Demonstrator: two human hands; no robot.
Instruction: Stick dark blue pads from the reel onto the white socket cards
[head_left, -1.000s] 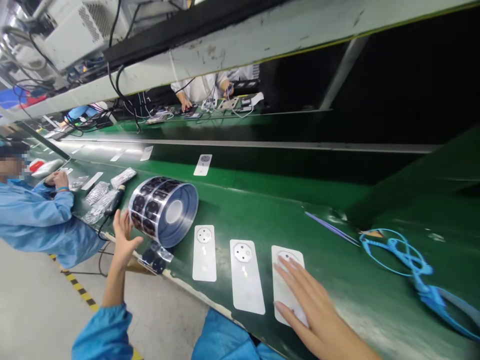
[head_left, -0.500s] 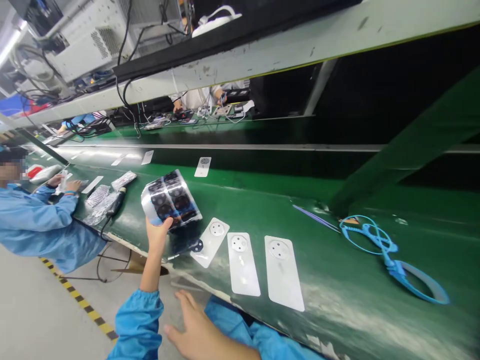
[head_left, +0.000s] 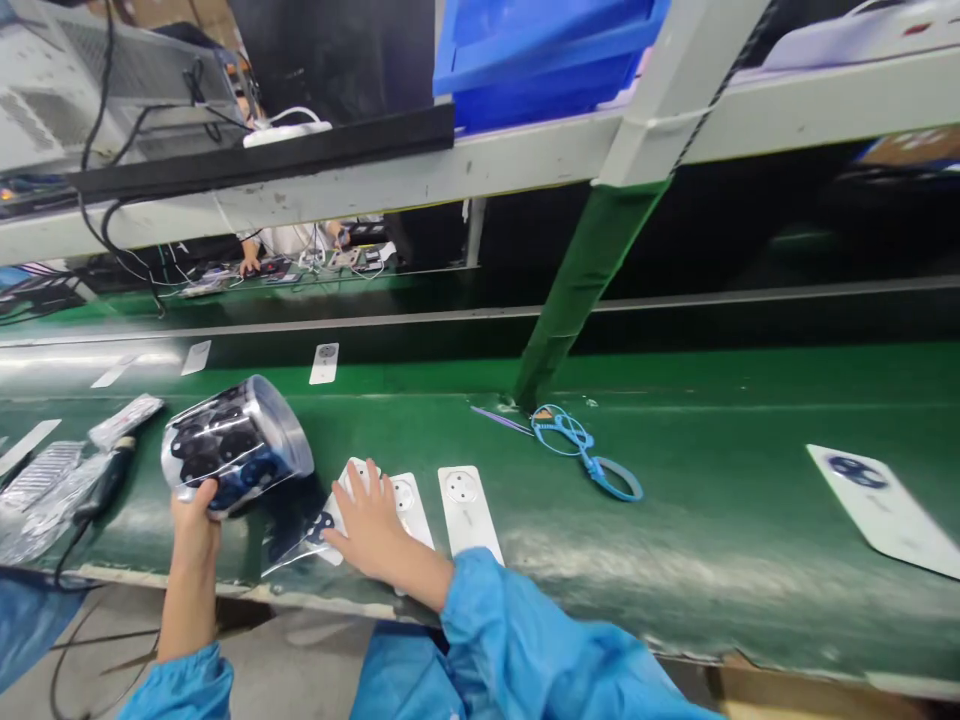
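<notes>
Two plates now under right hand (head_left: 369,528), roll (head_left: 234,445) lifted

Single head-worn camera, looking forward and down from the near edge of the bench (head_left: 675,520), close over both hands, facing across the green surface to shelving (head_left: 525,150) beyond, no second view

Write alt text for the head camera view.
The left hand holds a roll of round black stickers above a green workbench, while the right hand presses on white back covers. A blue wrist strap lies farther right.
</notes>
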